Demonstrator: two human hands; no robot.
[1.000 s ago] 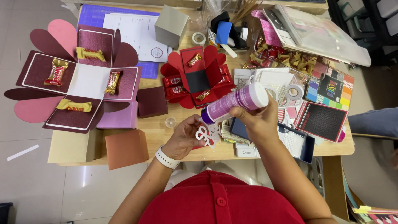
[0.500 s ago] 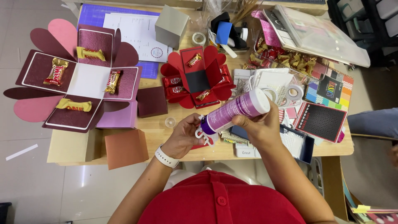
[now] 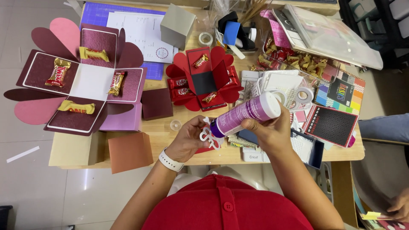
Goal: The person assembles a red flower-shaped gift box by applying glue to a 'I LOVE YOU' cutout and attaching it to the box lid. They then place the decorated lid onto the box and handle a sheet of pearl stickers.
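At the far left lies an unfolded maroon and pink box (image 3: 81, 85) with wrapped candy bars on its flaps. Near it, at the table's edge, sits a brown card box (image 3: 130, 151). In the middle a smaller red unfolded box (image 3: 204, 81) holds more candy. The left hand (image 3: 187, 138), wearing a white wristband, pinches a white paper cutout (image 3: 207, 137). The right hand (image 3: 266, 130) is closed around a purple glue bottle (image 3: 245, 115), its tip touching the cutout. Far right lies a colour-swatch card (image 3: 343, 91).
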